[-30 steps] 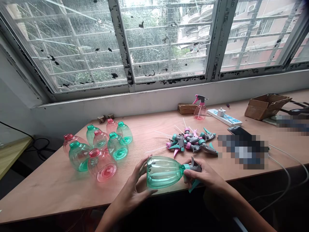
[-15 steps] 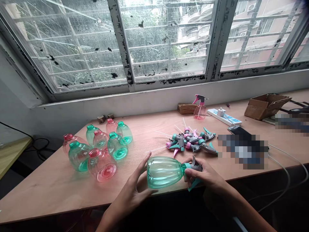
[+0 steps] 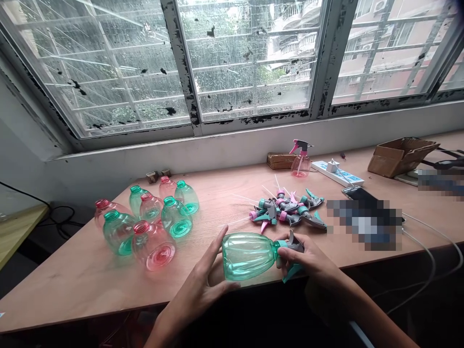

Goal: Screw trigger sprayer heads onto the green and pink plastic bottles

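In front of me, past the table's near edge, a clear green spray bottle (image 3: 248, 256) lies sideways in the air. My right hand (image 3: 308, 256) is closed around the grey and teal trigger sprayer (image 3: 295, 241) at its neck, thumb against the teal collar. My left hand (image 3: 203, 275) is open at the bottle's base, thumb below and a finger stretched up beside the rim; whether it touches the bottle I cannot tell. Behind the bottle lies a pile of trigger sprayers (image 3: 286, 210) in grey, pink and teal, with thin white tubes pointing left.
Several headless green and pink bottles (image 3: 154, 249) stand on the wooden table (image 3: 72, 285) at left. By the wall are a pink spray bottle (image 3: 300, 164) with its head on, a brown box (image 3: 279, 161) and a power strip (image 3: 339, 174). Rightward are a phone (image 3: 366, 200) and an open carton (image 3: 398, 157).
Both hands and the green bottle keep nearly the same pose, with only a slight shift to the right. The view has tilted a little; things on the table stay put.
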Action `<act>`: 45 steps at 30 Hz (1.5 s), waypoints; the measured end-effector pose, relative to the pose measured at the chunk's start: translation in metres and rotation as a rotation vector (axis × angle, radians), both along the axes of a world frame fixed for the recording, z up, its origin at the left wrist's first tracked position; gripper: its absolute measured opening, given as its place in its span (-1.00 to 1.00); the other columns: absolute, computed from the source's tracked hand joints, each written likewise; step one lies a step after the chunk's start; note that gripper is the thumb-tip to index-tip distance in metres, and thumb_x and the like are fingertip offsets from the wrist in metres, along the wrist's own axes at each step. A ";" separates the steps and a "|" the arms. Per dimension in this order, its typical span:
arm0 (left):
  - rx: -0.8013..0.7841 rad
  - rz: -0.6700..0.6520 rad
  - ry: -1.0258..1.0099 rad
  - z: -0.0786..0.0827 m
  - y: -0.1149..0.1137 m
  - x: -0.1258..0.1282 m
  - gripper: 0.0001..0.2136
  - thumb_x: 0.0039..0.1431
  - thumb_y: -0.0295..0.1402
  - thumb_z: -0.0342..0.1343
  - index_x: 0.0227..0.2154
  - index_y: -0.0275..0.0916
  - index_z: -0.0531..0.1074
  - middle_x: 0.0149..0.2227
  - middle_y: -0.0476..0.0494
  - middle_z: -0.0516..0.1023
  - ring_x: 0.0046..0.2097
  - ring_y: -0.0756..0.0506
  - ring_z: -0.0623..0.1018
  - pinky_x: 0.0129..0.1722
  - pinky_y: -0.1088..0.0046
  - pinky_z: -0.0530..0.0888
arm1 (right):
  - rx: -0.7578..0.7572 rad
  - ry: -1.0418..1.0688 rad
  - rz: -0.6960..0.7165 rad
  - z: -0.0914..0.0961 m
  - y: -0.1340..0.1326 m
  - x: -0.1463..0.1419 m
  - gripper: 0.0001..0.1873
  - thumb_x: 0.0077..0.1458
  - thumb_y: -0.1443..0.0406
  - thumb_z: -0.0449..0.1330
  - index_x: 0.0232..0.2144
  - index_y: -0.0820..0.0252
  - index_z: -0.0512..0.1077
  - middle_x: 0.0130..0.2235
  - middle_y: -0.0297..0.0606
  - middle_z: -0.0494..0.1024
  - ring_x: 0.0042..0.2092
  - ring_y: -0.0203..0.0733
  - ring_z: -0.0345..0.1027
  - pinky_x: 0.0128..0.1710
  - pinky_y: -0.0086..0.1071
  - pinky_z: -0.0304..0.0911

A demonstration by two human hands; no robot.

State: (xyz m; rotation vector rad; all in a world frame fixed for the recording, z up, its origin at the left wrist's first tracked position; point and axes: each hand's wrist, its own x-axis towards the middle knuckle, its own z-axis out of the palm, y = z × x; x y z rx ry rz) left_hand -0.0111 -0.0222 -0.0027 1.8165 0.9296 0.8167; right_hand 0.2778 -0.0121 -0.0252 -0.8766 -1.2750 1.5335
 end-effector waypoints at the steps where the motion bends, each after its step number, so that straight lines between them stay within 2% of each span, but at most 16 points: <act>1: -0.010 -0.010 -0.011 0.000 0.000 0.000 -0.19 0.25 -0.35 0.22 0.39 0.11 -0.16 0.47 -0.08 -0.17 0.38 -0.32 0.17 0.30 0.13 0.28 | 0.001 -0.004 0.001 0.001 0.000 0.000 -0.61 0.08 0.12 0.37 -0.22 0.26 0.36 -0.46 -0.26 0.64 -0.50 -0.21 0.50 -0.45 -0.37 0.39; 3: 0.015 -0.017 -0.018 -0.001 -0.001 0.000 -0.25 0.30 -0.35 0.14 0.39 0.10 -0.19 0.47 -0.08 -0.16 0.38 -0.31 0.17 0.29 0.11 0.29 | 0.006 -0.013 0.007 0.002 -0.001 0.000 -0.62 0.09 0.13 0.36 -0.21 0.27 0.36 -0.45 -0.26 0.64 -0.49 -0.23 0.51 -0.44 -0.38 0.38; 7: 0.131 0.009 0.051 0.000 -0.001 -0.003 -0.19 0.20 -0.36 0.25 0.38 0.10 -0.10 0.45 -0.08 -0.04 0.41 -0.32 0.09 0.36 0.01 0.13 | 0.010 -0.026 -0.006 0.002 -0.002 0.000 -0.64 0.11 0.14 0.35 -0.20 0.27 0.36 -0.44 -0.26 0.64 -0.48 -0.24 0.51 -0.43 -0.40 0.37; 12: 0.151 0.045 0.095 0.001 0.002 -0.005 -0.22 0.19 -0.36 0.26 0.37 0.05 -0.03 0.43 -0.14 0.02 0.42 -0.31 0.05 0.37 -0.04 0.04 | 0.020 -0.024 -0.001 -0.001 -0.001 0.000 -0.63 0.11 0.14 0.35 -0.20 0.27 0.36 -0.45 -0.27 0.64 -0.50 -0.24 0.50 -0.44 -0.39 0.38; 15: 0.120 0.045 0.083 -0.004 0.004 -0.004 -0.18 0.16 -0.40 0.28 0.37 0.05 -0.05 0.43 -0.15 0.02 0.38 -0.30 0.17 0.34 0.01 0.18 | 0.023 -0.007 0.007 -0.002 0.000 0.000 -0.63 0.12 0.14 0.35 -0.20 0.27 0.35 -0.45 -0.26 0.64 -0.49 -0.24 0.51 -0.45 -0.39 0.38; 18: 0.110 0.066 0.035 -0.010 0.006 -0.002 -0.19 0.18 -0.40 0.26 0.37 0.05 -0.07 0.40 -0.18 0.13 0.34 -0.29 0.28 0.29 0.02 0.27 | 0.029 0.003 0.010 -0.004 0.000 0.000 -0.63 0.12 0.14 0.35 -0.21 0.26 0.34 -0.45 -0.25 0.64 -0.49 -0.23 0.51 -0.45 -0.38 0.38; 23: 0.087 0.048 0.034 -0.010 0.004 -0.004 -0.12 0.09 -0.39 0.35 0.36 0.07 -0.06 0.37 -0.22 0.20 0.36 -0.33 0.22 0.31 -0.04 0.22 | 0.031 0.013 -0.002 -0.007 0.001 0.000 -0.64 0.13 0.16 0.35 -0.19 0.26 0.33 -0.46 -0.26 0.64 -0.49 -0.23 0.51 -0.45 -0.39 0.38; 26: 0.047 0.042 -0.002 -0.009 0.004 -0.007 -0.19 0.19 -0.28 0.27 0.37 0.09 -0.08 0.41 -0.20 0.09 0.38 -0.35 0.15 0.29 -0.01 0.27 | 0.029 0.018 0.019 -0.008 0.002 0.001 -0.64 0.12 0.16 0.36 -0.20 0.26 0.33 -0.46 -0.26 0.64 -0.49 -0.23 0.52 -0.45 -0.39 0.40; 28: 0.017 0.032 -0.023 -0.010 0.005 -0.008 -0.23 0.22 -0.28 0.24 0.37 0.11 -0.07 0.44 -0.15 0.01 0.38 -0.36 0.17 0.28 0.03 0.29 | 0.032 0.019 0.013 -0.008 0.002 0.001 -0.65 0.12 0.17 0.35 -0.21 0.26 0.33 -0.47 -0.27 0.64 -0.50 -0.24 0.52 -0.46 -0.41 0.39; 33: -0.053 0.005 -0.049 -0.013 0.004 -0.008 -0.28 0.31 -0.28 0.15 0.38 0.13 -0.14 0.41 -0.14 0.11 0.34 -0.30 0.27 0.30 0.05 0.27 | 0.028 0.021 0.004 -0.006 0.001 0.001 -0.64 0.12 0.16 0.35 -0.22 0.25 0.33 -0.46 -0.26 0.65 -0.50 -0.25 0.52 -0.46 -0.41 0.40; 38: -0.070 0.006 -0.089 -0.012 0.004 -0.009 -0.10 0.17 -0.27 0.30 0.39 0.09 -0.20 0.44 -0.14 0.02 0.40 -0.34 0.12 0.31 0.06 0.25 | 0.026 0.016 0.019 -0.005 0.000 0.000 -0.62 0.09 0.14 0.37 -0.23 0.23 0.32 -0.46 -0.27 0.65 -0.49 -0.24 0.52 -0.45 -0.40 0.41; 40: -0.078 0.026 -0.084 -0.011 0.006 -0.009 -0.12 0.16 -0.24 0.30 0.40 0.03 -0.15 0.44 -0.16 -0.01 0.41 -0.36 0.08 0.31 0.06 0.26 | 0.028 0.012 0.028 -0.004 0.000 -0.001 -0.62 0.08 0.14 0.38 -0.24 0.24 0.33 -0.46 -0.27 0.65 -0.49 -0.24 0.53 -0.45 -0.41 0.42; 45: -0.141 -0.029 -0.110 -0.009 0.004 -0.009 -0.18 0.18 -0.30 0.29 0.37 0.11 -0.06 0.41 -0.16 0.10 0.30 -0.35 0.33 0.22 0.10 0.40 | 0.026 0.028 0.036 -0.006 0.002 0.001 -0.61 0.08 0.13 0.37 -0.23 0.26 0.35 -0.46 -0.23 0.66 -0.52 -0.22 0.53 -0.50 -0.41 0.41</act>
